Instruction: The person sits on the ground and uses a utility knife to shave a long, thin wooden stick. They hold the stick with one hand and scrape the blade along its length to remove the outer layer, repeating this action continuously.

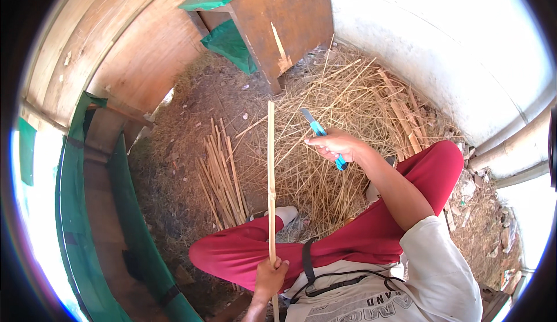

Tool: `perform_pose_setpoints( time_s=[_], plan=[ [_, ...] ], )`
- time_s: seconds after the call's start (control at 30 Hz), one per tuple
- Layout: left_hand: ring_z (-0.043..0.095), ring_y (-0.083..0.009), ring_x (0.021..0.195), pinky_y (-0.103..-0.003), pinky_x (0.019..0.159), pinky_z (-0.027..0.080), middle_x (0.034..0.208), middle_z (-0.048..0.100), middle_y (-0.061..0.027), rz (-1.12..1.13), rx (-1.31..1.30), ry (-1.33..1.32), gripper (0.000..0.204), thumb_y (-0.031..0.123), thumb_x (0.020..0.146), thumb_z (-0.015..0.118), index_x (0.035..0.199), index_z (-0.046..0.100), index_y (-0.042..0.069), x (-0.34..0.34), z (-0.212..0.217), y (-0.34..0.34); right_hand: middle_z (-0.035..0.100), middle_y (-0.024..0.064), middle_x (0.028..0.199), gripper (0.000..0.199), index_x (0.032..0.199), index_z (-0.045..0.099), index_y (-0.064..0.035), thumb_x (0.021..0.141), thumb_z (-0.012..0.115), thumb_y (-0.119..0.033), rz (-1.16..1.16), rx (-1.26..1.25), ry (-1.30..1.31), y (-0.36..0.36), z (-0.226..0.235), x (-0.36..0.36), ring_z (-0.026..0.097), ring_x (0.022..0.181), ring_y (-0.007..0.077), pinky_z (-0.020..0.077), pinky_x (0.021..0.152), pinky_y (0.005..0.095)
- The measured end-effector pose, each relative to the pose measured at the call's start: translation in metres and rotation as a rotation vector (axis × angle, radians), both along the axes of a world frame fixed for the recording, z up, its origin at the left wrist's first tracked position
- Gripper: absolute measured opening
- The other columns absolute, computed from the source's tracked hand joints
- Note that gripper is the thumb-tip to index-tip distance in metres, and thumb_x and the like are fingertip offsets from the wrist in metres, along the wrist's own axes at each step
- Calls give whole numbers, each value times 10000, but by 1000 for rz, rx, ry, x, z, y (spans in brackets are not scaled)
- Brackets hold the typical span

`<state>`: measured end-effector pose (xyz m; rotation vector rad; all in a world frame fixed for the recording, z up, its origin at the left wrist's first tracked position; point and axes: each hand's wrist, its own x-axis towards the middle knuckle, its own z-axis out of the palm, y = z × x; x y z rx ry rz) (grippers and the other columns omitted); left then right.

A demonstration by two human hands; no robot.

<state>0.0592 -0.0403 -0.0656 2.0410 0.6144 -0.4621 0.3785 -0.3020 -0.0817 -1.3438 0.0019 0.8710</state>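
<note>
My left hand (271,275) is closed round the lower part of a long, pale bamboo strip (271,153). The strip stands nearly upright in the picture, with a node partway along it. Out to the right, my right hand (339,146) grips a blue utility knife (317,128). Its blade is out and points up and left, toward the strip but apart from it. The knife's blue rear end shows below my fingers.
A bundle of bamboo strips (223,177) lies left of my crossed legs. Thin shavings (325,101) cover the ground ahead, with wider split pieces (400,110) at their right. A brown wooden cabinet (290,20) stands beyond. Green-edged boards (125,217) run along the left.
</note>
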Motion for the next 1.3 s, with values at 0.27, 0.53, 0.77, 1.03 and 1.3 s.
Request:
perform_pose_setpoints(
  time_s=[0.27, 0.53, 0.77, 1.03, 1.3],
  plan=[
    [368, -37, 437, -247, 376, 287, 520, 407, 52, 85, -251, 129, 416, 128, 892, 692, 655, 350, 136, 16, 20, -16, 382, -89, 541, 423, 647, 409, -159, 965, 649, -303, 66, 93, 57, 5, 1, -2, 319, 415, 22, 217, 379, 216],
    [364, -30, 424, -213, 354, 242, 535, 400, 50, 136, -626, 248, 427, 47, 929, 657, 698, 320, 171, 39, 49, -29, 672, 64, 752, 419, 922, 688, -22, 936, 659, -440, -88, -95, -133, 27, 2, -18, 469, 500, 61, 344, 451, 252],
    [310, -22, 443, -221, 362, 171, 567, 341, 68, 113, -887, 383, 409, 28, 927, 649, 724, 327, 179, 45, 27, -16, 725, 125, 821, 252, 937, 718, 22, 891, 737, -225, -116, -48, -259, 38, -14, -25, 687, 830, 189, 506, 819, 386],
    [455, -68, 454, -254, 371, 350, 582, 472, 16, -56, -437, -30, 222, 154, 924, 698, 846, 507, 71, 56, 24, -29, 722, 156, 807, 165, 919, 715, 51, 852, 713, -99, -363, -15, -226, 36, -15, -23, 696, 780, 198, 516, 842, 377],
    [486, -174, 525, -369, 508, 414, 590, 474, -94, -114, 170, -175, 429, 301, 854, 760, 700, 496, 0, 57, 13, -34, 714, 144, 777, 206, 939, 712, 37, 888, 717, -163, -301, -95, -375, 29, 10, -28, 676, 689, 159, 527, 714, 364]
  ],
)
